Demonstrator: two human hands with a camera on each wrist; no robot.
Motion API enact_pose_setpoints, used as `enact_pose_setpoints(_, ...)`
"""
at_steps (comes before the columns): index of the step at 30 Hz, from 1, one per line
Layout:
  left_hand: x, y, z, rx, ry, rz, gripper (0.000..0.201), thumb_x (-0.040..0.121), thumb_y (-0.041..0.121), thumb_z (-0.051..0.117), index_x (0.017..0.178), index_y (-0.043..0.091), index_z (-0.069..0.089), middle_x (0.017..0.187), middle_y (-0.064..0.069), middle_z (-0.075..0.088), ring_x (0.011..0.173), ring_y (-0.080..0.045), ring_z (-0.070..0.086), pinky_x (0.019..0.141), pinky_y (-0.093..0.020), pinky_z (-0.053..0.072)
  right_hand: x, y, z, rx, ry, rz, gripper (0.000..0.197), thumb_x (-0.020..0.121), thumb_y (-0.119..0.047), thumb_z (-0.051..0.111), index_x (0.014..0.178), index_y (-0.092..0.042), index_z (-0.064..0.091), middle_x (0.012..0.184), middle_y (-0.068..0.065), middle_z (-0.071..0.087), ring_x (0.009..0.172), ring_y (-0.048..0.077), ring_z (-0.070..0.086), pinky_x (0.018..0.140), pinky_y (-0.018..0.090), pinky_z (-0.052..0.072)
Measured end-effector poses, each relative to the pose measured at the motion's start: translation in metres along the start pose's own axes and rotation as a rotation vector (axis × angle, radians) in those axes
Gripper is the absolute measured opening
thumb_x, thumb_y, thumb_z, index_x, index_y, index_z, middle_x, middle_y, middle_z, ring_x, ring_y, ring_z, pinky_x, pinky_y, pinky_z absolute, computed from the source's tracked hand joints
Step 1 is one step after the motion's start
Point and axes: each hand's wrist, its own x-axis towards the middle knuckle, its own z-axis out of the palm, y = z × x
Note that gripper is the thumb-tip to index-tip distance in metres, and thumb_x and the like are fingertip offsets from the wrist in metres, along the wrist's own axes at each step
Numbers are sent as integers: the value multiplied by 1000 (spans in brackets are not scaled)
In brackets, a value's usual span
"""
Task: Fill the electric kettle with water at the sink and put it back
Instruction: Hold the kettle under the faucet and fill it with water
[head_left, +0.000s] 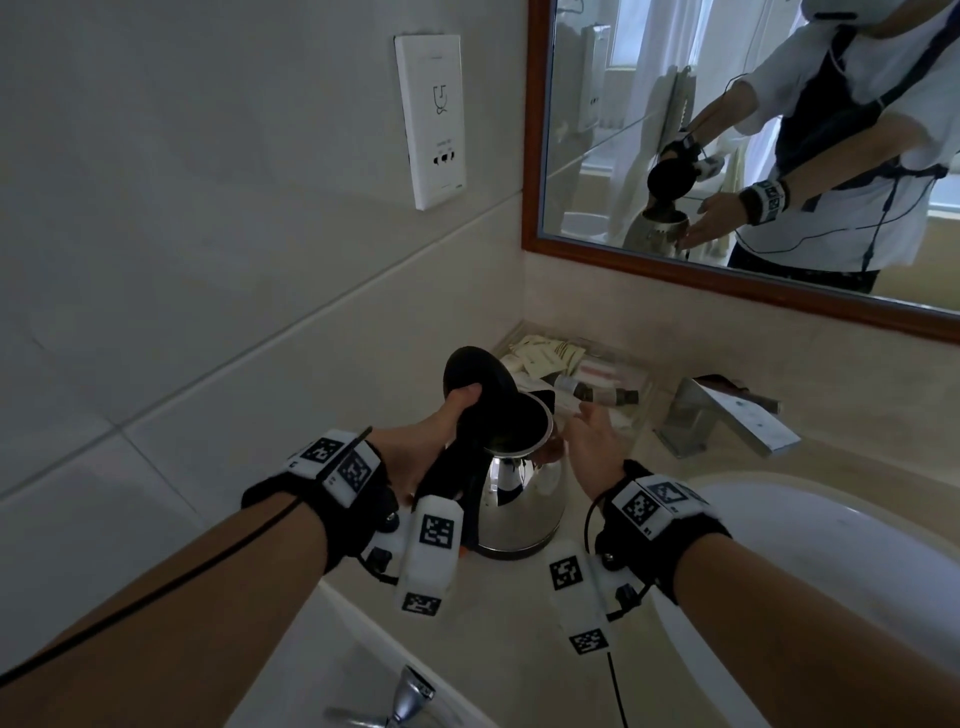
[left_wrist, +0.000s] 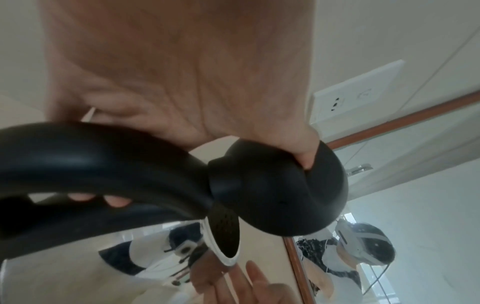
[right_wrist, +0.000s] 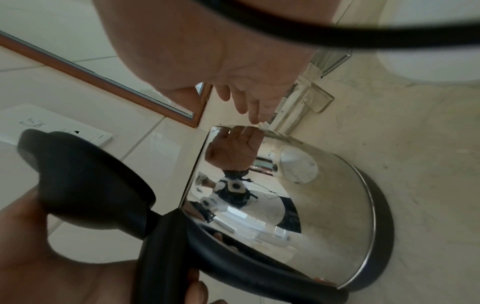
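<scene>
Two hands are at the electric kettle (head_left: 524, 499), which stands upright on the bench (head_left: 498, 623) to the left of the white sink (head_left: 810, 545), its base on the stone and not over the basin. The left hand (head_left: 431, 441) has its grip wrapped round the black handle (left_wrist: 91, 156), fingers curled under it and the thumb pressing on the raised lid (head_left: 478, 384), which stands tilted open on its hinge above the rim. The right hand (head_left: 597, 441) has a wide, slack grip holding nothing; its straight fingers hover just beside the steel wall near the spout, and the right wrist view shows them mirrored in the polished side without clear contact. Whether any water is inside cannot be told, since the opening looks dark from above. Judging by this, the task is at an early stage: the lid is open, but the kettle is not yet under the tap (head_left: 727, 415), which sits further right, behind the basin. Left to do, by that reading, are carrying it to the tap, filling it, closing the lid and setting it back. No power base or cord is identifiable in these views.
</scene>
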Motion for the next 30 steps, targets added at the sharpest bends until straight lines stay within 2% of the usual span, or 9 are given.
enact_pose_setpoints(5, 2, -2, 2, -51, 14, 22, 73, 84, 72, 27, 73, 5, 55, 58, -8, 52, 54, -19, 48, 58, -26, 41, 18, 13, -1, -25, 48, 38, 48, 91, -1, 36, 139, 1, 33, 122, 11, 44, 100, 26, 49, 62, 20, 37)
enact_pose_setpoints(8, 1, 0, 8, -31, 21, 51, 69, 85, 70, 28, 70, 7, 53, 56, -7, 51, 53, -18, 47, 55, -24, 41, 20, 10, -5, 70, 16, 60, 44, 92, 8, 29, 136, 7, 31, 112, 17, 45, 70, 18, 47, 46, 13, 41)
enact_pose_setpoints(10, 0, 5, 17, 2, 1, 71, 66, 87, 68, 26, 69, 10, 52, 49, -4, 55, 53, -16, 49, 55, -23, 42, 18, 8, -14, 121, 2, 80, 43, 91, 12, 26, 133, 6, 32, 99, 14, 49, 63, 20, 46, 41, 20, 44)
enact_pose_setpoints(12, -3, 11, 29, 41, -3, 89, 64, 88, 67, 25, 70, 12, 53, 44, 0, 59, 52, -14, 52, 51, -22, 42, 15, 4, -31, 168, -34, 95, 33, 91, 12, 25, 115, 4, 46, 78, 11, 48, 57, 21, 44, 38, 23, 46)
enact_pose_setpoints(14, -5, 18, 43, 80, 6, 106, 63, 88, 67, 24, 78, 13, 55, 59, -3, 62, 58, -14, 55, 51, -23, 41, 9, 2, -55, 144, -45, 104, 30, 92, 11, 25, 100, -2, 51, 73, 9, 46, 58, 18, 44, 46, 24, 44)
enact_pose_setpoints(17, -6, 29, 68, 131, 3, 133, 62, 88, 66, 27, 85, 12, 56, 74, -5, 60, 67, -15, 56, 52, -25, 39, -1, 7, -100, 123, -21, 96, 37, 95, -5, 33, 131, -2, 43, 106, 11, 52, 80, 17, 49, 65, 22, 40)
enact_pose_setpoints(21, -10, 41, 106, 131, -68, 127, 61, 88, 63, 32, 62, 11, 49, 41, -5, 55, 34, -15, 56, 29, -12, 40, -18, 24, -158, 149, 55, 140, 47, 94, -26, 37, 139, -16, 38, 148, 10, 38, 110, 16, 36, 91, 36, 28)
enact_pose_setpoints(25, -9, 46, 146, 73, -119, 108, 64, 87, 64, 35, 59, 8, 47, 28, -1, 46, 19, -13, 46, 30, -10, 39, -31, 34, -211, 160, 98, 132, 64, 73, -19, 57, 135, -14, 39, 152, 13, 33, 101, 17, 43, 77, 27, 35)
enact_pose_setpoints(30, 0, 41, 187, 3, -146, 53, 67, 86, 64, 37, 53, 8, 52, 30, -3, 50, 28, -17, 52, 35, -14, 43, -12, 38, -266, 91, 217, 165, 41, 98, -12, 32, 137, -4, 39, 149, 18, 37, 117, 33, 48, 58, 24, 27)
